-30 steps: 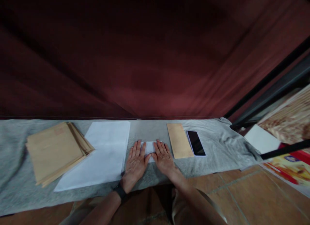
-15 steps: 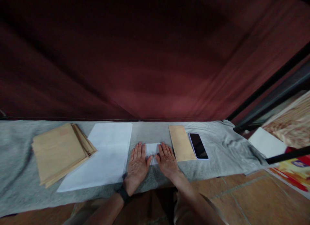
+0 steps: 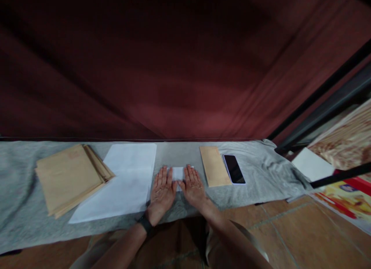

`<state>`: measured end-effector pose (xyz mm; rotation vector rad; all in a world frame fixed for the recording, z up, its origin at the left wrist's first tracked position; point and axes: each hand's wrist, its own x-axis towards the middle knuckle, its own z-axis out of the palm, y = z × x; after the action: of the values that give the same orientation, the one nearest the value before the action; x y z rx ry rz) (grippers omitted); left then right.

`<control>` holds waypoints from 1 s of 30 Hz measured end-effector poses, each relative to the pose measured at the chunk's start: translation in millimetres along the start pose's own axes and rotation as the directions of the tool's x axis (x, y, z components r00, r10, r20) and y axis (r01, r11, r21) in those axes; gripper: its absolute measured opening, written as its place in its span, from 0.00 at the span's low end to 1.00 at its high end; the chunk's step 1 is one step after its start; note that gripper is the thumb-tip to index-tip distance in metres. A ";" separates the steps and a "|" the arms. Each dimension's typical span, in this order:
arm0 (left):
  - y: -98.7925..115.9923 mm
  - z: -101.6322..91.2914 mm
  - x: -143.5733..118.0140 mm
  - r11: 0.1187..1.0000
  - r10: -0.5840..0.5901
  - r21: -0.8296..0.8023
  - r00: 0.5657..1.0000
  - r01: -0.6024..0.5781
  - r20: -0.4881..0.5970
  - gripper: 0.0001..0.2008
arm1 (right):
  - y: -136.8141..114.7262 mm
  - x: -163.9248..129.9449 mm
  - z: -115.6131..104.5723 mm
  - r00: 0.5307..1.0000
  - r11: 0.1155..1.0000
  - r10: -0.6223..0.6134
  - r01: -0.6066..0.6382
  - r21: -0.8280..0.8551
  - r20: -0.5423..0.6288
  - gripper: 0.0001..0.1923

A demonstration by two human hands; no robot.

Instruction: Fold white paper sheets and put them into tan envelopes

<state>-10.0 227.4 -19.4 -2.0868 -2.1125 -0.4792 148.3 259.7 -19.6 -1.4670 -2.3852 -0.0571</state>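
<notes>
A small folded sheet of white paper (image 3: 178,173) lies on the grey cloth, partly hidden under both hands. My left hand (image 3: 163,189) presses flat on its left part, fingers stretched forward. On the right part rests my right hand (image 3: 193,187), also flat, with its thumb close to the left thumb. Just right of that hand is a single brown envelope (image 3: 215,166). Larger white sheets (image 3: 124,180) lie in a stack to the left of my left hand, a dark band around that wrist.
Several brown envelopes (image 3: 69,176) are piled at the left, overlapping the white sheets. A phone (image 3: 234,169) lies beside the single envelope. The grey cloth (image 3: 266,176) covers the long surface, with a dark red curtain (image 3: 179,87) behind it. Dark bars (image 3: 315,103) stand at right.
My hands have shifted slightly closer together on the folded paper, covering more of it. The view has tilted a little; the other things lie as before.
</notes>
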 end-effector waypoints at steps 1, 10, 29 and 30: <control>-0.7 0.0 -1.1 1.000 -0.003 -0.005 1.000 0.003 -0.003 0.30 | 1.5 -1.3 0.4 1.000 1.000 0.007 -0.007 -0.007 -0.010 0.34; 4.7 -5.0 -8.2 0.991 0.126 -0.038 0.989 -0.129 -0.073 0.30 | 5.3 -6.7 5.1 0.997 1.000 -0.001 -0.001 -0.032 -0.072 0.33; 13.4 -4.6 -14.2 0.999 0.012 -0.053 1.000 -0.011 0.009 0.31 | 7.9 -0.8 2.1 0.998 0.999 0.054 -0.054 0.005 -0.030 0.31; 14.0 -4.8 -14.0 0.999 0.007 -0.050 1.000 -0.006 0.014 0.31 | 6.7 1.3 0.2 0.998 0.998 0.054 -0.053 0.016 -0.029 0.30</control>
<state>3.7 212.5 -17.4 -2.1290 -2.1225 -0.5224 153.6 264.0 -20.2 -1.5117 -2.3164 -0.0473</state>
